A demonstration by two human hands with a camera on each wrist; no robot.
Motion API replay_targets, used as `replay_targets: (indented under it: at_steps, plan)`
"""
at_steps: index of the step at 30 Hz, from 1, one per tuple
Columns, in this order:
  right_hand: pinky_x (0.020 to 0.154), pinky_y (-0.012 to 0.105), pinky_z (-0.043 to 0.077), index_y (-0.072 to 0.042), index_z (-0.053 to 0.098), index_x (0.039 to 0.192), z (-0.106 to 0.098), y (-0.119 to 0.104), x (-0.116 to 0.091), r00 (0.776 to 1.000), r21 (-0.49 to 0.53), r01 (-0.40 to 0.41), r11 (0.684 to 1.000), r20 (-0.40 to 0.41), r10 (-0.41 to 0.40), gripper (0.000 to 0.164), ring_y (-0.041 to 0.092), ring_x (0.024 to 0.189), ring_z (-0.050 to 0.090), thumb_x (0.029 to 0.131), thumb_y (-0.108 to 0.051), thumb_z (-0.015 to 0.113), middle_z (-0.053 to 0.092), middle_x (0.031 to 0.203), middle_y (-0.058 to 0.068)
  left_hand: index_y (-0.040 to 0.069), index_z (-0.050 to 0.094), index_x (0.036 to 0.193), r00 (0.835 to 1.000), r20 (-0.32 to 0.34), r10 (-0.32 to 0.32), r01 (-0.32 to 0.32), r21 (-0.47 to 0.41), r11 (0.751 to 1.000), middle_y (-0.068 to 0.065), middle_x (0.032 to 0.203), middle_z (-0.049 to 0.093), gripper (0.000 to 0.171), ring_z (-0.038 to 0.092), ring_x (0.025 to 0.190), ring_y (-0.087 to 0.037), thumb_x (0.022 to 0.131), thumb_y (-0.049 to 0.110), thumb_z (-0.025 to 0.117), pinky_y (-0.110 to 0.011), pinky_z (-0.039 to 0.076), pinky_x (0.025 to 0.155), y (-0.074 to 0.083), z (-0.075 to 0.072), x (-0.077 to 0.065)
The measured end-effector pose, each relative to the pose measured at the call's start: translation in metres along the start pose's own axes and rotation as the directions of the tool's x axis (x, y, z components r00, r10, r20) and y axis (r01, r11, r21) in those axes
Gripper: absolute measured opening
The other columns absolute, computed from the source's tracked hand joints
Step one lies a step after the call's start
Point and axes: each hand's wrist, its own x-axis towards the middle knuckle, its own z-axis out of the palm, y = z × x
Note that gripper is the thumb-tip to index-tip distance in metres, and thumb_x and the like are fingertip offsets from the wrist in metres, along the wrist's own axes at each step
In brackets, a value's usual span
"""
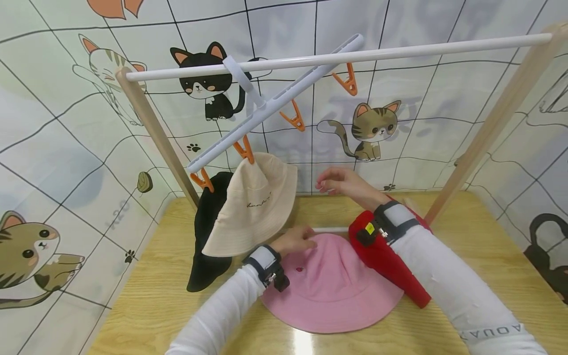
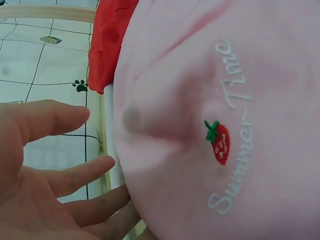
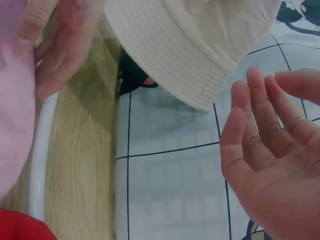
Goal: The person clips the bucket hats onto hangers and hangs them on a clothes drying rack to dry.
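Note:
A pink bucket hat (image 1: pixel 328 281) lies on the table, a small strawberry (image 2: pixel 220 142) and white lettering stitched on its side. At its crown my left hand (image 1: pixel 293 241) has its fingers spread, the lower fingertips right at the cloth and nothing gripped. My right hand (image 1: pixel 348 185) is raised behind the hats, its fingers loosely bent and holding nothing. A cream bucket hat (image 1: pixel 253 207) hangs from an orange clip (image 1: pixel 245 149) on a pale blue hanger (image 1: pixel 275 103). Beside it a black hat (image 1: pixel 208 236) hangs from another clip (image 1: pixel 202 180).
A red hat (image 1: pixel 390 256) lies to the right of the pink one, partly under my right forearm. The hanger is hooked over a white rail (image 1: pixel 399 53) on wooden posts (image 1: pixel 492 123). Two more orange clips hang toward its far end. A white lower bar (image 3: pixel 42 150) runs behind the pink hat.

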Motion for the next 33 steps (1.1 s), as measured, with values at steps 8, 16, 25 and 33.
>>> replay_targets:
  at_steps: [8, 16, 25, 33]
  plan:
    - [0.091, 0.045, 0.046, 0.006, 0.054, 0.117, 0.005, 0.0, -0.004, 1.0, -0.009, -0.004, 1.0, -0.006, 0.004, 0.026, 0.033, 0.105, 0.059, 0.096, -0.008, 0.053, 0.06, 0.112, 0.023, 0.0, 0.062, 0.115, 0.999, -0.027, -0.041, 0.043, 0.087, 0.995, -0.016, 0.113, 0.064, 0.034, 0.058, 0.106, -0.027, 0.087, 0.018, 0.065, -0.038, 0.046, 0.09, 0.006, -0.003, -0.004]
    - [0.091, 0.044, 0.047, 0.008, 0.054, 0.119, 0.01, -0.001, -0.009, 1.0, -0.014, -0.005, 1.0, -0.021, 0.005, 0.027, 0.042, 0.109, 0.055, 0.096, -0.007, 0.053, 0.061, 0.11, 0.021, -0.002, 0.066, 0.112, 0.998, -0.041, -0.053, 0.056, 0.071, 0.996, -0.012, 0.106, 0.066, 0.031, 0.06, 0.097, -0.023, 0.087, 0.017, 0.067, -0.035, 0.048, 0.082, 0.012, -0.008, -0.015]
    - [0.089, 0.04, 0.048, 0.005, 0.055, 0.116, 0.012, 0.001, -0.012, 1.0, -0.04, 0.002, 0.999, -0.021, -0.002, 0.024, 0.033, 0.105, 0.058, 0.097, -0.009, 0.053, 0.061, 0.112, 0.024, 0.001, 0.07, 0.098, 0.998, -0.044, -0.036, 0.037, 0.02, 0.999, -0.007, 0.093, 0.066, 0.018, 0.057, 0.081, -0.017, 0.085, 0.014, 0.07, -0.03, 0.047, 0.07, 0.019, -0.012, -0.022]
    - [0.091, 0.042, 0.047, 0.008, 0.053, 0.118, 0.014, 0.002, -0.015, 1.0, -0.034, 0.017, 0.999, -0.015, -0.017, 0.026, 0.037, 0.107, 0.057, 0.097, -0.008, 0.053, 0.059, 0.115, 0.028, -0.001, 0.066, 0.087, 0.997, -0.013, 0.082, -0.082, -0.039, 0.996, -0.003, 0.079, 0.056, 0.005, 0.049, 0.072, -0.014, 0.085, 0.004, 0.066, -0.024, 0.038, 0.059, 0.034, -0.018, -0.032]
